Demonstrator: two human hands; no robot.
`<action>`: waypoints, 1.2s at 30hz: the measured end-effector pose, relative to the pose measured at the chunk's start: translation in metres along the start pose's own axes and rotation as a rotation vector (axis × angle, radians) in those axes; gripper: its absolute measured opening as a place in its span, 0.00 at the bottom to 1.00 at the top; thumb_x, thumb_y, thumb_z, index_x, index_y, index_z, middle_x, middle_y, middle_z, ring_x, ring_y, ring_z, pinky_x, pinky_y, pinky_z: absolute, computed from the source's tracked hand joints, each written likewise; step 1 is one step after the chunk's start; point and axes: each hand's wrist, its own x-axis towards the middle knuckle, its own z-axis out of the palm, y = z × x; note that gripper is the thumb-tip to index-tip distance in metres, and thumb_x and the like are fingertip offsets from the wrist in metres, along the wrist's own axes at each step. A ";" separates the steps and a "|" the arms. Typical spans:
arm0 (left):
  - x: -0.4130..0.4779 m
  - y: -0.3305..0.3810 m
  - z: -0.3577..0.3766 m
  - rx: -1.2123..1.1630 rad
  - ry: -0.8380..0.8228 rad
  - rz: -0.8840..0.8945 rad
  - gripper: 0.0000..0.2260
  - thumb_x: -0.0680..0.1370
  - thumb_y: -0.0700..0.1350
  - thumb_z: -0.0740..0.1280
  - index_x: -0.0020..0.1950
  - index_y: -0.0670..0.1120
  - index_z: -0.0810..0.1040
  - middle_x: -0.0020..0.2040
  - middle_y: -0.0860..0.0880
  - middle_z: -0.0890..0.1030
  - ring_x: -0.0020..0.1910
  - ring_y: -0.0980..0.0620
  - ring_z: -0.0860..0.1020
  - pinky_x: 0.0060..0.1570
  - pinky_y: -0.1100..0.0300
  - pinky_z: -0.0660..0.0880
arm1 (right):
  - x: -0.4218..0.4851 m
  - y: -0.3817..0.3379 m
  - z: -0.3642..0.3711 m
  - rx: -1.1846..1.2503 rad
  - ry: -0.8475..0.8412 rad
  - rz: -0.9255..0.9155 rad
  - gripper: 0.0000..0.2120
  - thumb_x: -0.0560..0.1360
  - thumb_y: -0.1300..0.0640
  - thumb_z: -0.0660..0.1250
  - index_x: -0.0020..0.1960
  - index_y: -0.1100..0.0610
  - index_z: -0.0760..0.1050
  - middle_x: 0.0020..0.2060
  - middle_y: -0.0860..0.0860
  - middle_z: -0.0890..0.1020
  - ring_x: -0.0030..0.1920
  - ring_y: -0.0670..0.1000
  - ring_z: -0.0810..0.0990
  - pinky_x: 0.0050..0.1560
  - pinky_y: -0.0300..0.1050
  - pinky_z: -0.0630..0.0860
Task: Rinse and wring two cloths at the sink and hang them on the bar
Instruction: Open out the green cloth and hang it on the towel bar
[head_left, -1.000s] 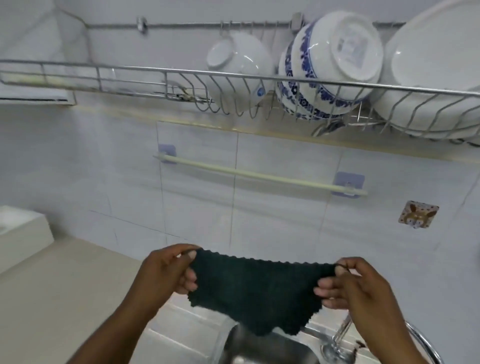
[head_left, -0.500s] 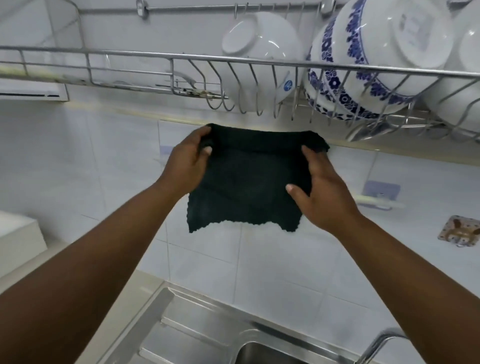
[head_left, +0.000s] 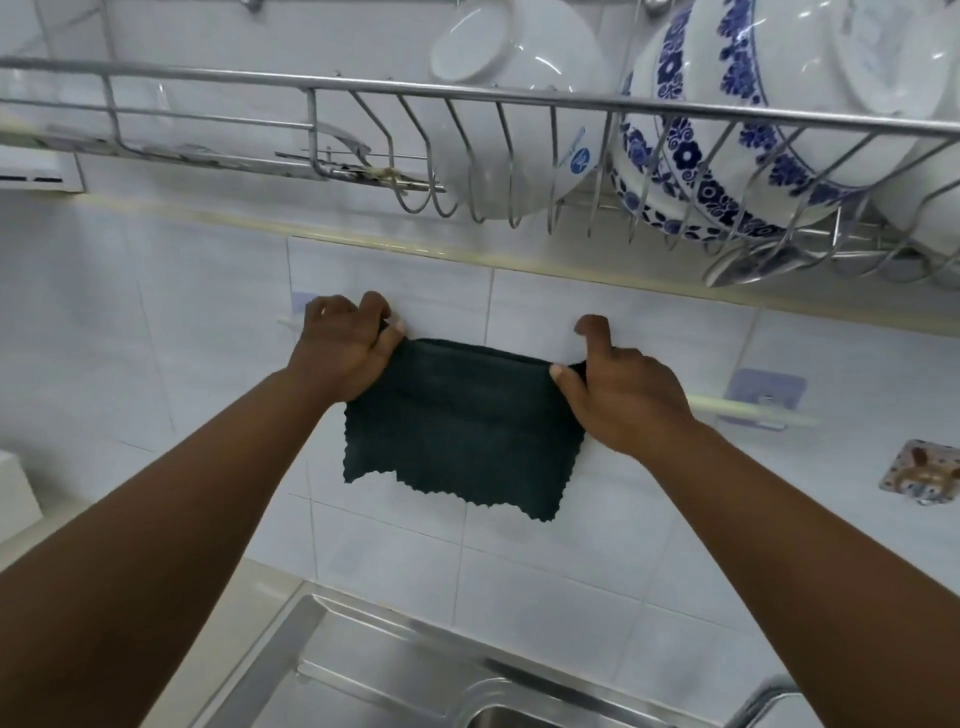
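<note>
A dark green cloth with a scalloped lower edge hangs folded over the cream wall bar, covering the bar's middle. My left hand grips the cloth's top left corner at the bar. My right hand pinches the top right corner, index finger raised. Only the bar's right end and a short piece at the left show. No second cloth is in view.
A steel dish rack with a white bowl and blue-patterned bowls hangs just above my hands. The steel sink lies below, the tap at the lower right. A patterned wall hook sits right of the bar.
Both hands lifted the cloth from over the sink up to the wall, then lowered it onto the bar, where it now drapes folded over.
</note>
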 end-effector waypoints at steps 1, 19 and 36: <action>0.007 0.000 -0.004 -0.005 -0.088 -0.058 0.17 0.80 0.58 0.48 0.57 0.48 0.66 0.38 0.47 0.77 0.45 0.41 0.76 0.55 0.45 0.67 | 0.006 -0.003 -0.005 -0.045 -0.042 0.033 0.21 0.79 0.39 0.50 0.66 0.50 0.55 0.31 0.48 0.69 0.30 0.51 0.70 0.36 0.46 0.68; -0.022 0.010 -0.006 0.011 -0.008 0.129 0.15 0.80 0.51 0.60 0.60 0.43 0.76 0.57 0.41 0.80 0.54 0.41 0.76 0.55 0.48 0.74 | -0.001 -0.007 -0.019 -0.166 -0.259 -0.057 0.22 0.78 0.34 0.51 0.50 0.50 0.73 0.40 0.50 0.78 0.41 0.53 0.75 0.41 0.47 0.69; -0.044 -0.016 0.002 0.181 -0.014 0.129 0.24 0.80 0.55 0.54 0.72 0.43 0.64 0.71 0.43 0.71 0.69 0.42 0.69 0.74 0.42 0.58 | -0.027 -0.021 0.000 -0.222 0.061 -0.165 0.18 0.78 0.45 0.61 0.55 0.58 0.76 0.47 0.55 0.83 0.46 0.58 0.79 0.54 0.52 0.74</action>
